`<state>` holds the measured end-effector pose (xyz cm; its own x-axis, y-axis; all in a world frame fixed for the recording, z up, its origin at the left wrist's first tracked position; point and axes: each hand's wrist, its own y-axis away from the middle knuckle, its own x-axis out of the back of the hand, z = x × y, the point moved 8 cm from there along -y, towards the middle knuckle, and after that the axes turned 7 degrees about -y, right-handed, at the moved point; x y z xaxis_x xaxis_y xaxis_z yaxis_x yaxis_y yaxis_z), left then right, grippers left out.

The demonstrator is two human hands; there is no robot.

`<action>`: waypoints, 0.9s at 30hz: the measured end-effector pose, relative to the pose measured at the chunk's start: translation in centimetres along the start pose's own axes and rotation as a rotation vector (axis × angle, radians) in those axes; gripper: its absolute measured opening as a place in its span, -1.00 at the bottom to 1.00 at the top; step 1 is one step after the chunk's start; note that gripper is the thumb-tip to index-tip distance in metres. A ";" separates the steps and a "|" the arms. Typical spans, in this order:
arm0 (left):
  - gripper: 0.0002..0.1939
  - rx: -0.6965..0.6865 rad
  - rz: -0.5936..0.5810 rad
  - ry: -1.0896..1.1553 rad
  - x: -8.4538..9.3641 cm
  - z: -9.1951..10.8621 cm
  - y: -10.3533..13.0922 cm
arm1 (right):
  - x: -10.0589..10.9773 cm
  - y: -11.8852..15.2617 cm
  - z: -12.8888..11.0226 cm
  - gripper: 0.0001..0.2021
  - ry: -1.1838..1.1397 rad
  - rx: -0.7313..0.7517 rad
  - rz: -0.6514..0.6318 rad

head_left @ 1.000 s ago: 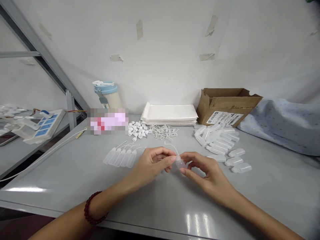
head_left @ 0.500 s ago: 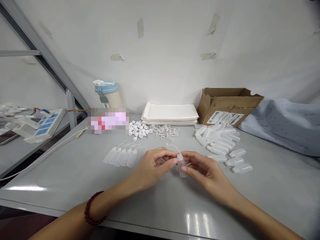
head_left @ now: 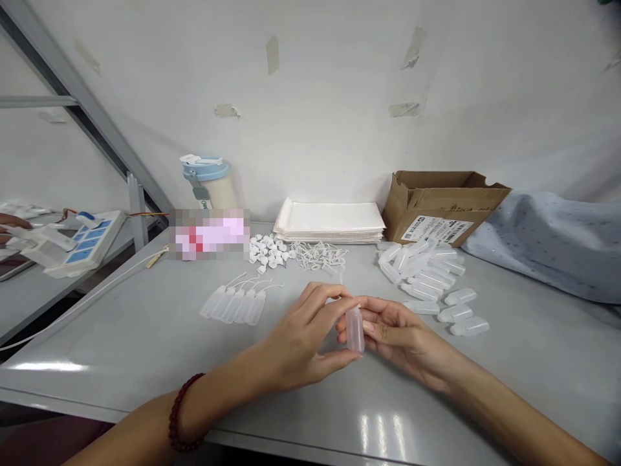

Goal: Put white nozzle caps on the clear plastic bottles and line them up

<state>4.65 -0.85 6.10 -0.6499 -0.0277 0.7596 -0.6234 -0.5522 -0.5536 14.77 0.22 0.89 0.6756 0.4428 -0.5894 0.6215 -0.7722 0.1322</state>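
Observation:
A small translucent plastic bottle (head_left: 355, 329) stands upright between my two hands, just above the grey table (head_left: 145, 336). My left hand (head_left: 305, 336) pinches its top between finger and thumb, with a red bead bracelet on the wrist. My right hand (head_left: 398, 333) cups the bottle's body from the right with its fingertips. A row of several finished bottles with thin tips (head_left: 235, 303) lies to the left of my hands. A heap of several empty bottles (head_left: 427, 272) lies to the right.
Small white caps (head_left: 268, 251) and thin white tips (head_left: 317, 254) lie in piles behind my hands. A stack of white padded envelopes (head_left: 330, 221), a cardboard box (head_left: 439, 204), a blue-lidded cup (head_left: 209, 183) and a blue cloth (head_left: 553, 239) line the wall. Another person's fingers (head_left: 12, 221) show at far left.
The bottle has turned from tilted to upright and come nearer to me. My left hand moved onto its top and my right hand opened round its body. Fingers appeared at far left.

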 end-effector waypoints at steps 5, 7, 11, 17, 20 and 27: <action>-0.49 -0.021 0.002 -0.049 0.0 0.1 0.1 | 0.0 -0.1 -0.3 -0.70 0.183 0.036 0.044; -0.54 -0.046 -0.006 -0.095 -0.1 0.3 0.1 | 0.3 -0.1 -0.5 -0.68 0.305 0.080 0.126; -0.61 -0.077 -0.024 -0.185 -0.2 0.5 0.1 | 0.8 0.1 -0.6 -0.69 0.428 0.115 0.238; -0.67 -0.096 -0.041 -0.208 -0.3 0.5 0.1 | 0.2 0.1 -0.7 -0.70 0.433 0.129 0.164; -0.70 -0.096 -0.068 -0.206 -0.4 0.5 0.1 | 0.1 -0.1 -0.4 -0.69 0.417 0.100 0.135; -0.69 0.007 -0.172 -0.099 0.7 -1.2 -0.3 | 0.3 -0.2 0.4 -0.65 0.484 0.023 0.142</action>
<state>3.87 0.34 6.40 -0.4876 -0.0141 0.8729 -0.7183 -0.5618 -0.4103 14.73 0.32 0.38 0.8629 0.4887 -0.1287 0.5046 -0.8477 0.1637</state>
